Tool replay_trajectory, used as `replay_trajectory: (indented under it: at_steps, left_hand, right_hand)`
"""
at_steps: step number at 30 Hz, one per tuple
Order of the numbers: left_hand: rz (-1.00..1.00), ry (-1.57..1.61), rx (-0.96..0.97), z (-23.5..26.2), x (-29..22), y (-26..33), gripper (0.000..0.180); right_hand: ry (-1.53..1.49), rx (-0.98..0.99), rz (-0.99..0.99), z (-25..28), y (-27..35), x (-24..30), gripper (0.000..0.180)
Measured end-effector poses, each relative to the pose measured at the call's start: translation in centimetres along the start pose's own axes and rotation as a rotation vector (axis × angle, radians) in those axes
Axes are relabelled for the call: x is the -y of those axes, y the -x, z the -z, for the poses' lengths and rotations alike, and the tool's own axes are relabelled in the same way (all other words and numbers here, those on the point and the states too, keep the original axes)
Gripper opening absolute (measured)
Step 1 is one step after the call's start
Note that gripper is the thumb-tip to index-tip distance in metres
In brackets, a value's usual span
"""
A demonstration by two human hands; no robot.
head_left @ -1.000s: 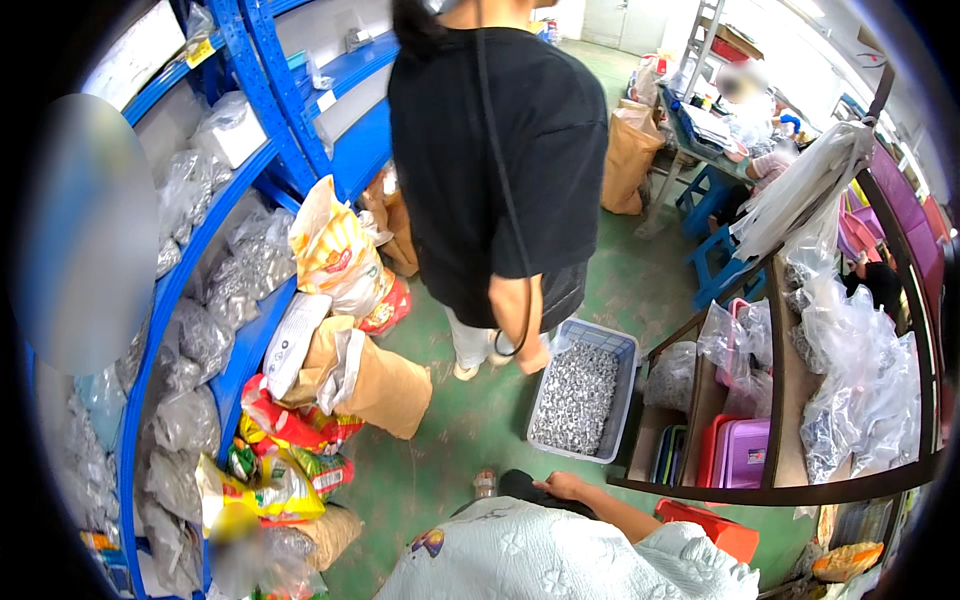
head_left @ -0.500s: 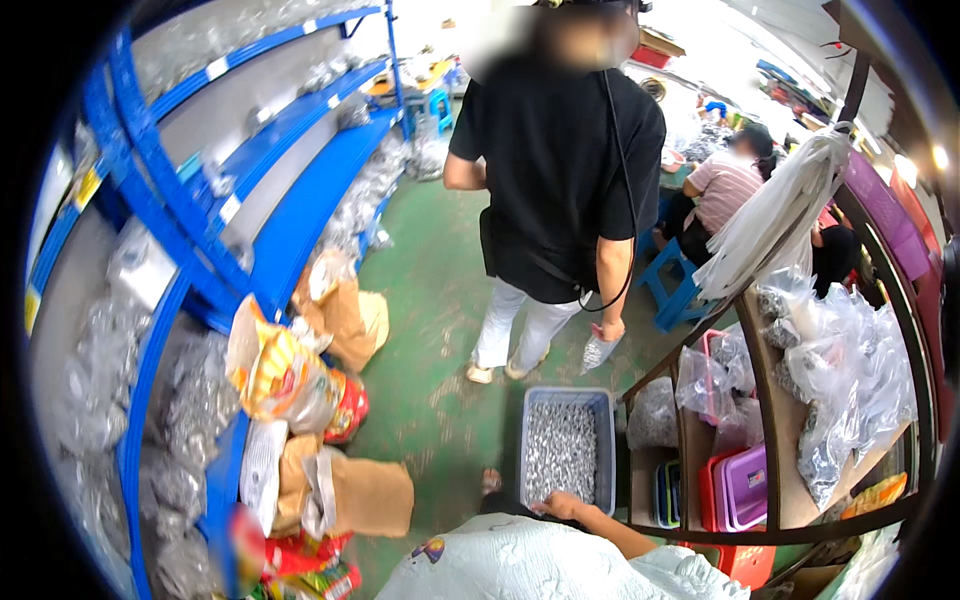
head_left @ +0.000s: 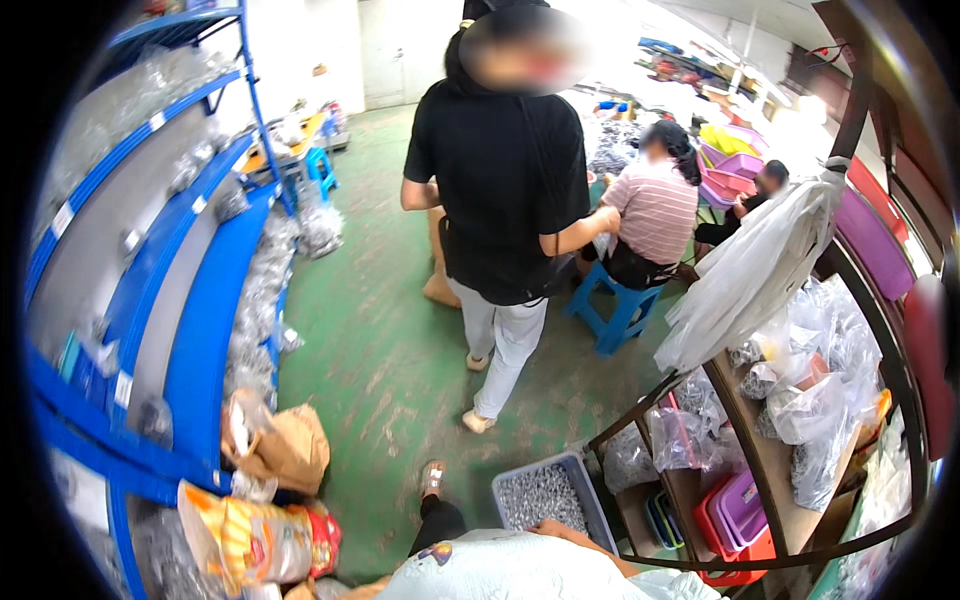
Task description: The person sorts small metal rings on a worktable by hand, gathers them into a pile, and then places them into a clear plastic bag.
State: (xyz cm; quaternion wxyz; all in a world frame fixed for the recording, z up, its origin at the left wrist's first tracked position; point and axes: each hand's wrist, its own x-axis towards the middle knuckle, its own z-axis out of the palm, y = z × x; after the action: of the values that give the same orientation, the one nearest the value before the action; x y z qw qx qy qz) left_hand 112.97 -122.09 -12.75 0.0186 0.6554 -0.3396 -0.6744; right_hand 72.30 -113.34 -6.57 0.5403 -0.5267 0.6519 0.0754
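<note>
My right hand (head_left: 550,527) is at the near side of a grey plastic bin (head_left: 585,482), partly hidden by my pale shirt, so its fingers cannot be made out. Many small silvery pieces (head_left: 543,497) lie in the bin, which stands on the floor. My left hand is out of sight. Ahead, a co-worker in a black T-shirt (head_left: 505,190) faces away, right arm bent toward a seated person in a pink striped shirt (head_left: 655,215).
Blue shelves (head_left: 205,330) with clear bags run along the left, with paper sacks (head_left: 290,450) and a printed yellow bag (head_left: 250,535) below. At right, a brown rack (head_left: 745,430) holds bagged parts and purple trays (head_left: 740,510). A blue stool (head_left: 615,310) stands beyond.
My view has shifted, and the bin now sits lower in it. The co-worker has stepped away and raised the right arm, which hung down with a clear bag of small pieces.
</note>
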Motion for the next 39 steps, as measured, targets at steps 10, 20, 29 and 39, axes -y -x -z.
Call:
replay_trajectory:
  at_steps: [10,20,29,39]
  left_hand:
    - [0.027,-0.298,0.196,9.7,-22.6,-13.8,0.048]
    - [0.247,-0.519,0.482,9.0,-38.6,-24.8,0.049]
    - [-0.111,-0.951,0.62,-22.0,-61.9,-28.4,0.051]
    - [-0.702,-1.467,0.922,-58.3,-68.3,-22.8,0.037]
  right_hand:
    - [-0.333,-0.274,-0.091,11.9,-12.9,8.1,0.05]
    - [-0.603,-0.537,-0.403,21.7,-8.3,11.4,0.043]
    - [-0.794,-0.773,-0.532,30.6,-8.1,1.9,0.044]
    - [-1.217,-0.945,-0.666,32.0,-5.4,-6.2,0.048]
